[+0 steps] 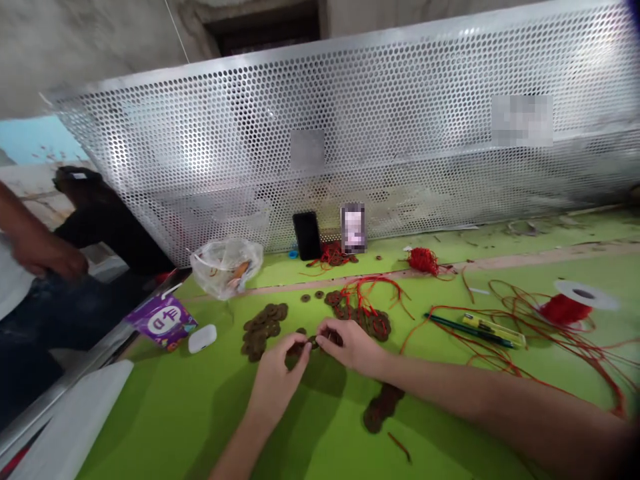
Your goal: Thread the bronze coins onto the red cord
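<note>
My left hand and my right hand meet above the green table. Both are closed in a pinch on a small brown holed coin between their fingertips. Its details are blurred and partly covered by the fingers. Left of my hands lies a pile of brown coins. Behind my right hand, coins tied with red cord form a heap. More coins overlap in a row beneath my right forearm, with a short red cord piece close by.
Right: a spool of red cord, loose cords, a green pen and a yellow cutter. Left: a purple pouch, white case and plastic bag. Two phones lean on the perforated metal panel. A person's hand is far left.
</note>
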`<state>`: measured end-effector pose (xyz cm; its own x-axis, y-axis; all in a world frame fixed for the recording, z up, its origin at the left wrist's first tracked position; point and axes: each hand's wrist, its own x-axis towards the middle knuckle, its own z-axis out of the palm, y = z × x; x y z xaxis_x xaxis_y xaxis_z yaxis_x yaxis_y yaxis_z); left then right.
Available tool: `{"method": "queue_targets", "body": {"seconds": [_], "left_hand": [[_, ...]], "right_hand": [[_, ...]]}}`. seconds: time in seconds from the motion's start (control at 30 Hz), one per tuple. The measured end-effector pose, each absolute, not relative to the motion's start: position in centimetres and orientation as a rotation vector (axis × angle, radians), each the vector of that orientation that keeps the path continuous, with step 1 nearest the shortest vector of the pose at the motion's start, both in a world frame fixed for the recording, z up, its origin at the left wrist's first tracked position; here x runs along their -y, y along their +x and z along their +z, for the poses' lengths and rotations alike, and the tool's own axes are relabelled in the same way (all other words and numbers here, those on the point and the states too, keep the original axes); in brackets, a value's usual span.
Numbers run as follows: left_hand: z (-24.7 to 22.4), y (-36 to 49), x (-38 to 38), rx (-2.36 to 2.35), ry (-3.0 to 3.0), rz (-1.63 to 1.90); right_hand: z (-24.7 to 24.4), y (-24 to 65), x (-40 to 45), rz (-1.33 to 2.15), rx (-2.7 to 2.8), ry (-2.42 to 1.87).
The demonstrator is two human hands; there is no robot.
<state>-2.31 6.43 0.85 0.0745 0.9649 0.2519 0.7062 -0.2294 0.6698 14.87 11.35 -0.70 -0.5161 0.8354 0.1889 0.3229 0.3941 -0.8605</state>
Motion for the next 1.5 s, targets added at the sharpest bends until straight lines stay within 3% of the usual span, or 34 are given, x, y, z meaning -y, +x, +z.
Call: {"method": "queue_targets", "body": {"seconds": [0.33, 0.6, 1.13, 1.5], "left_hand": [[0.3, -2.7, -6.4, -1.692, 2.327, 0.959], [0.7, -5.5, -8.1, -1.888, 2.031, 0.994], [-0.4, -4.4, -9.0, -1.954, 2.245, 0.732], [-0.7, -4.3, -8.5, -2.032, 2.204, 0.807]], "right_hand": [[-0.8, 14.8, -11.5, 1.127, 1.955, -0.965], [-1.0, 14.9, -11.5, 1.349, 1.844, -0.963], [-1.0, 14.8, -11.6, 1.200, 1.929, -1.025], [-0.5, 14.6, -11.4, 1.122, 2.185, -1.109]]}}
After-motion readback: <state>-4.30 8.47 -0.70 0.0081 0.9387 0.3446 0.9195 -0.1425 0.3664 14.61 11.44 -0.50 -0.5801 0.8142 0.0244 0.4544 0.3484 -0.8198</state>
